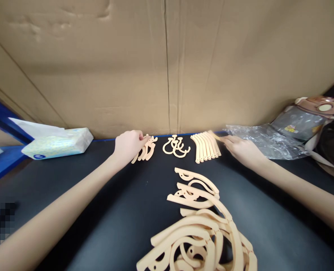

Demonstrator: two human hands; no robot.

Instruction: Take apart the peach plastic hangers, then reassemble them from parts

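Observation:
My left hand (129, 146) is closed in a pinch at the top of a small group of beige curved hanger arms (147, 150) at the back of the black table. My right hand (244, 149) pinches one beige hanger arm (214, 135), slightly blurred, beside the far right end of a neat row of hanger arms (205, 148). Between the two groups lie several loose hanger hooks (178, 146), overlapping one another. Nearer to me, a heap of folding hangers (195, 229) spreads over the table, with hooks tucked among their arms. The fingertips of my left hand are partly hidden.
A tissue pack (61, 143) lies at the left with a tissue sticking out. Clear plastic wrapping (265, 139) and a grey-and-brown bag with printed figures (299, 120) are at the right. A cardboard wall (127, 75) closes off the back of the black table (121, 226).

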